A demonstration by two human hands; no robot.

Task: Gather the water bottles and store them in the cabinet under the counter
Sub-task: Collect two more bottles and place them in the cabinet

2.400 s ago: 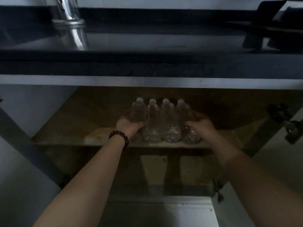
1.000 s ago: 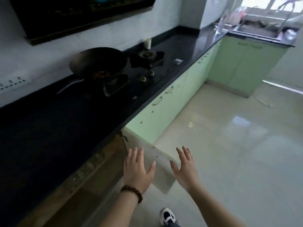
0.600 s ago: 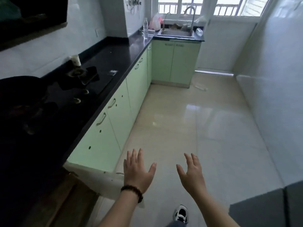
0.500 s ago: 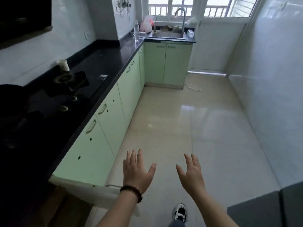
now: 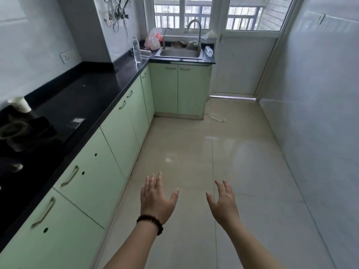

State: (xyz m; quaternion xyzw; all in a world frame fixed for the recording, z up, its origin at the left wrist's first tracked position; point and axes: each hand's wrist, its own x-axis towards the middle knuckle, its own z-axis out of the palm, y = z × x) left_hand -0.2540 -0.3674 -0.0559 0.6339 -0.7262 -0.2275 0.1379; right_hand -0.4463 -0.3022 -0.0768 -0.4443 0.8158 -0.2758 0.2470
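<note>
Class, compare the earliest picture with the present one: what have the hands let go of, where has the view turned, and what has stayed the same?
Both hands released the bottles on the cabinet shelf. The view swung from the cabinet down the kitchen toward the sink. Left hand and right hand now hang open and empty. Unchanged lately: an upright bottle and a lying bottle remain on the counter.

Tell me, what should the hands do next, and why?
Probably walk to the far counter and reach for the upright bottle. Both the left hand and right hand are open and hold nothing, and another bottle lies beside the sink.
</note>
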